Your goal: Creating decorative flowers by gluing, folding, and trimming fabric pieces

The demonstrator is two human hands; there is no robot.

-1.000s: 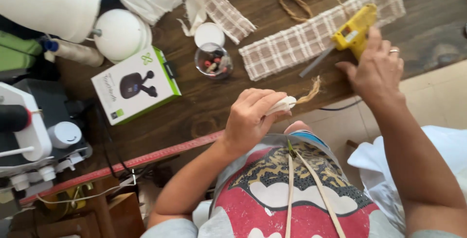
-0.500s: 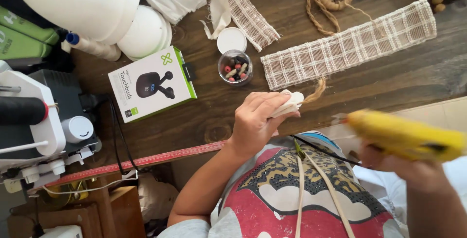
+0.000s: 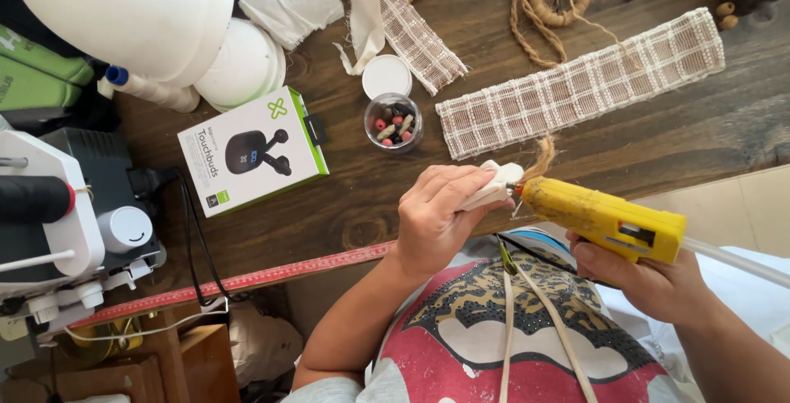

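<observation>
Glue gun point(image 3: 605, 220) — yellow, held level above the near edge of the dark wooden worktop point(image 3: 699, 127) — is gripped by the right hand point(image 3: 650, 281), fingers wrapped around its handle. Its nozzle touches a small white piece point(image 3: 492, 187) with a tuft of jute fibre point(image 3: 543, 158) at its end. The left hand point(image 3: 440, 218) pinches that piece between thumb and fingers. Behind them lie a checked fabric strip point(image 3: 580, 90), a white earbud box point(image 3: 253, 150) and — smallest — a clear bead jar point(image 3: 393, 121).

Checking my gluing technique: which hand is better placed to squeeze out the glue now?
Right hand: it grips the glue gun, nozzle at the white piece held by the left hand.
</observation>
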